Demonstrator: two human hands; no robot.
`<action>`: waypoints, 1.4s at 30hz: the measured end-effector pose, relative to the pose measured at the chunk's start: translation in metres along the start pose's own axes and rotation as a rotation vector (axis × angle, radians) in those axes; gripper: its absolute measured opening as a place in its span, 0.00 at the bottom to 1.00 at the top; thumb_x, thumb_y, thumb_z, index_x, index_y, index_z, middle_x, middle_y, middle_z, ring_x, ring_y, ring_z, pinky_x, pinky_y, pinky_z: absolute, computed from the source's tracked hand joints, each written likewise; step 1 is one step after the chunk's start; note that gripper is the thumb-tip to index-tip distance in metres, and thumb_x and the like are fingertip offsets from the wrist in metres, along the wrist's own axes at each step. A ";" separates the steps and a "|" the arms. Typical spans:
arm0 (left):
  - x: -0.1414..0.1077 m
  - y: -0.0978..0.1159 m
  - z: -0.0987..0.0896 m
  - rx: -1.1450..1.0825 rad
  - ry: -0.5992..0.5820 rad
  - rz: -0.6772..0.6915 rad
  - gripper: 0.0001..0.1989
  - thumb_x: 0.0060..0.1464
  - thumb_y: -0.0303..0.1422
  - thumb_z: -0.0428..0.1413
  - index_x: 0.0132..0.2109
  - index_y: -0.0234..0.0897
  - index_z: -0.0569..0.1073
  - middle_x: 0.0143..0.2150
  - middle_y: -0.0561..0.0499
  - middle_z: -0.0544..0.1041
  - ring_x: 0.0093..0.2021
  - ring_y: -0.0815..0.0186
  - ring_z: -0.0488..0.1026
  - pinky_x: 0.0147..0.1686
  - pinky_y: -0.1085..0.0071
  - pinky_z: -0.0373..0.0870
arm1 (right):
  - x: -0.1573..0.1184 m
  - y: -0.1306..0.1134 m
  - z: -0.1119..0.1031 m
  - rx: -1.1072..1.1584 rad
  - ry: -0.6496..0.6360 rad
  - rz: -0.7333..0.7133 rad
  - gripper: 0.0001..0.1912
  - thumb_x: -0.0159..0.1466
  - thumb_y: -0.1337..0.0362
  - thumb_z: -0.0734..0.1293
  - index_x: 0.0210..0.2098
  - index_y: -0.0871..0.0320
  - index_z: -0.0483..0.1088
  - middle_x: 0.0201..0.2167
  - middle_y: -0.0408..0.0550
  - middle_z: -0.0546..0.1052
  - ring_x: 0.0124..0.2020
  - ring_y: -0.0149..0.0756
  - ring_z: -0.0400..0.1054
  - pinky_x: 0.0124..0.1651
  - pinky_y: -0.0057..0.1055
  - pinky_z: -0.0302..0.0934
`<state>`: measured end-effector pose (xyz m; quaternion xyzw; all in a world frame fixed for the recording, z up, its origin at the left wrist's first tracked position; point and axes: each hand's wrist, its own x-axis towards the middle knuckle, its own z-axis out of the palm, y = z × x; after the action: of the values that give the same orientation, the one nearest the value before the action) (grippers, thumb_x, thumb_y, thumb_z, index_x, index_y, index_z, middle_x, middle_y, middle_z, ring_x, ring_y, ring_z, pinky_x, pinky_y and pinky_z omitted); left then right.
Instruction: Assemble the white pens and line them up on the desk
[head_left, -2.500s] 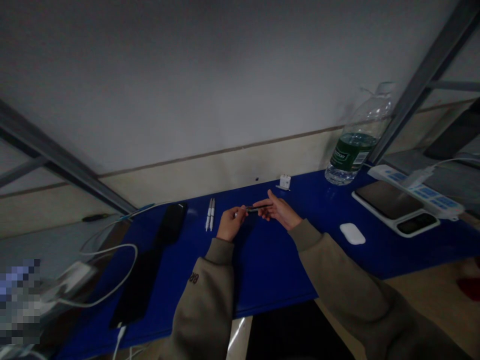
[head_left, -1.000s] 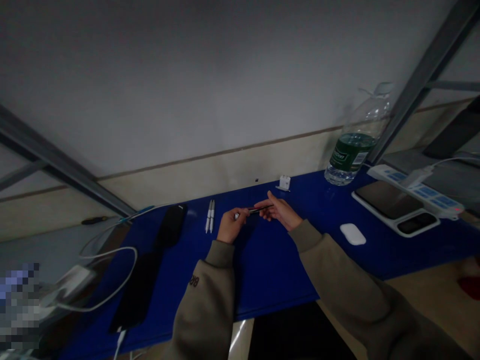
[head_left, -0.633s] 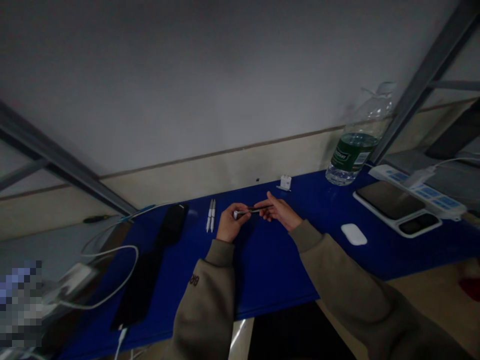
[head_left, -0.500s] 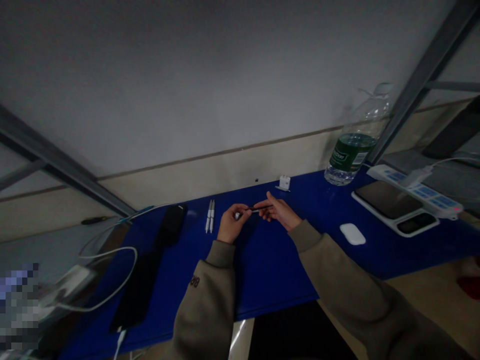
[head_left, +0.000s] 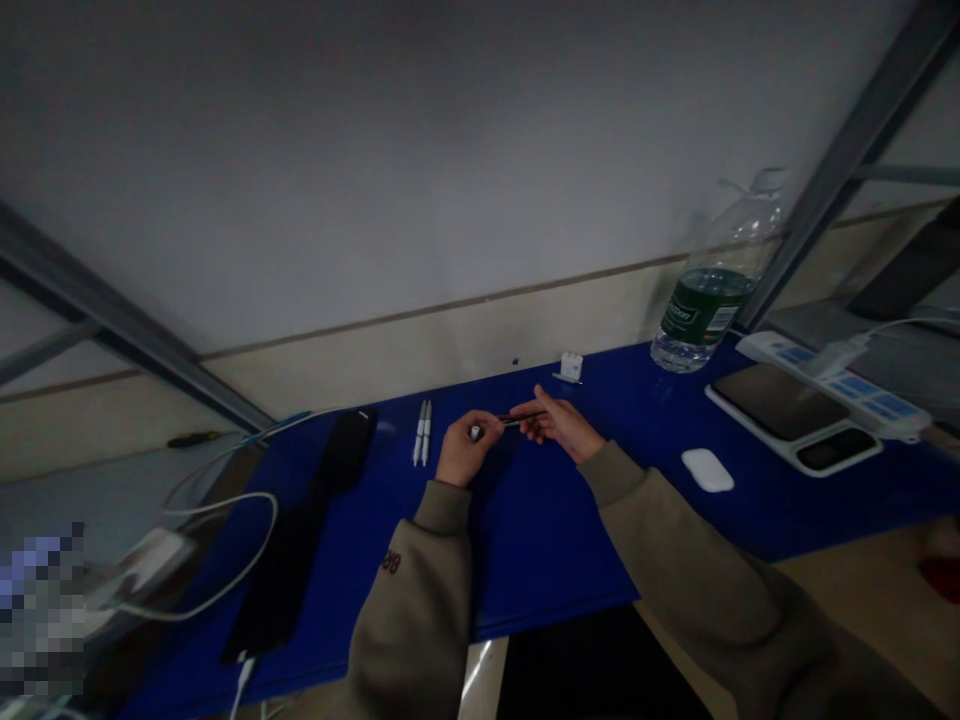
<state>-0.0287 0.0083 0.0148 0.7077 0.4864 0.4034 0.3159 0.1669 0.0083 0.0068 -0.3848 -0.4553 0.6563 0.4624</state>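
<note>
Both of my hands are together over the middle of the blue table. My left hand is closed in a pinch on one end of a thin dark rod, which looks like a pen or its refill. A small white piece shows between its fingers, and I cannot make out whether it belongs to the rod. Around the rod's other end my right hand has its fingers bent, thumb raised above them. Two white-and-grey pens lie side by side left of my left hand.
A white charger plug stands behind my hands, a thin slim piece before it. Rightward are a white case, a scale, a power strip and a big water bottle. Phones and cables lie left.
The hands stay almost where they were, with the rod between them at a slightly different tilt. The whole view has shifted very slightly.
</note>
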 end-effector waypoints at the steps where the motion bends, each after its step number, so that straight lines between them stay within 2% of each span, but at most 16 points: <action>1: -0.001 0.001 0.001 0.034 0.011 -0.009 0.13 0.52 0.42 0.56 0.36 0.35 0.74 0.31 0.51 0.74 0.31 0.69 0.68 0.33 0.73 0.62 | 0.000 0.001 0.000 -0.001 0.004 -0.008 0.32 0.61 0.41 0.57 0.38 0.63 0.76 0.27 0.53 0.75 0.24 0.30 0.65 0.24 0.26 0.54; 6: -0.006 0.002 0.001 0.098 0.092 -0.095 0.18 0.59 0.43 0.45 0.33 0.36 0.72 0.24 0.53 0.68 0.26 0.68 0.65 0.28 0.73 0.58 | 0.002 0.005 0.000 -0.045 0.024 -0.112 0.20 0.59 0.51 0.65 0.39 0.62 0.75 0.26 0.48 0.73 0.24 0.28 0.64 0.25 0.26 0.54; 9: -0.007 0.001 0.000 0.060 0.048 -0.096 0.17 0.61 0.39 0.40 0.35 0.37 0.71 0.25 0.53 0.68 0.26 0.68 0.64 0.28 0.72 0.58 | 0.003 0.007 -0.001 -0.043 0.024 -0.146 0.17 0.58 0.56 0.66 0.41 0.61 0.75 0.24 0.46 0.73 0.23 0.28 0.63 0.25 0.27 0.54; 12: -0.006 0.002 0.000 0.110 0.018 -0.038 0.17 0.62 0.36 0.38 0.35 0.37 0.69 0.29 0.52 0.69 0.30 0.67 0.66 0.31 0.72 0.60 | 0.004 0.007 -0.002 -0.014 0.065 -0.162 0.16 0.57 0.58 0.65 0.41 0.61 0.74 0.23 0.45 0.72 0.22 0.28 0.62 0.26 0.28 0.54; 17: -0.005 0.007 0.004 0.328 -0.019 0.117 0.17 0.63 0.38 0.39 0.34 0.37 0.68 0.32 0.49 0.71 0.35 0.64 0.67 0.38 0.69 0.60 | 0.006 0.007 -0.006 0.028 0.149 -0.183 0.17 0.56 0.60 0.65 0.42 0.61 0.74 0.20 0.43 0.70 0.21 0.28 0.60 0.24 0.28 0.53; 21: -0.006 0.008 0.003 0.393 -0.088 0.141 0.18 0.64 0.40 0.39 0.37 0.38 0.70 0.30 0.50 0.71 0.32 0.65 0.67 0.34 0.72 0.59 | 0.006 0.006 -0.005 0.015 0.159 -0.183 0.17 0.56 0.61 0.64 0.42 0.61 0.74 0.18 0.42 0.68 0.20 0.28 0.59 0.24 0.28 0.52; 24: -0.008 0.006 0.000 0.419 -0.112 0.128 0.17 0.63 0.42 0.42 0.44 0.42 0.73 0.33 0.50 0.74 0.33 0.66 0.70 0.32 0.73 0.60 | 0.005 0.005 -0.003 -0.015 0.153 -0.189 0.17 0.56 0.62 0.63 0.42 0.61 0.74 0.17 0.42 0.68 0.19 0.28 0.58 0.24 0.29 0.52; 28: -0.009 0.003 0.000 0.443 -0.101 0.133 0.16 0.61 0.43 0.46 0.48 0.46 0.74 0.40 0.48 0.77 0.38 0.62 0.73 0.35 0.73 0.61 | 0.002 0.003 0.000 -0.076 0.102 -0.196 0.15 0.56 0.63 0.63 0.40 0.61 0.75 0.18 0.42 0.68 0.20 0.28 0.59 0.24 0.28 0.51; 32: -0.009 0.001 0.002 0.558 -0.105 0.125 0.18 0.59 0.46 0.47 0.47 0.43 0.75 0.40 0.45 0.77 0.38 0.60 0.73 0.33 0.72 0.61 | 0.000 0.002 0.003 -0.158 0.061 -0.200 0.15 0.56 0.63 0.62 0.39 0.61 0.75 0.19 0.43 0.69 0.21 0.29 0.60 0.25 0.28 0.51; 39: -0.010 0.005 0.000 0.620 -0.030 0.165 0.18 0.60 0.46 0.45 0.45 0.43 0.74 0.37 0.47 0.76 0.38 0.62 0.70 0.34 0.72 0.59 | 0.003 0.002 -0.001 -0.115 0.225 -0.250 0.15 0.56 0.63 0.61 0.38 0.60 0.75 0.17 0.43 0.67 0.20 0.29 0.58 0.24 0.29 0.51; 42: -0.009 0.007 -0.002 0.621 -0.012 0.215 0.18 0.61 0.45 0.45 0.45 0.44 0.75 0.37 0.47 0.76 0.38 0.62 0.68 0.37 0.70 0.59 | 0.002 0.000 -0.003 -0.139 0.216 -0.244 0.14 0.56 0.63 0.61 0.37 0.60 0.76 0.17 0.43 0.68 0.20 0.29 0.58 0.24 0.29 0.50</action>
<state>-0.0292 -0.0024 0.0188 0.8200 0.5067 0.2626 0.0433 0.1686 0.0113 0.0061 -0.4260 -0.4905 0.5173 0.5570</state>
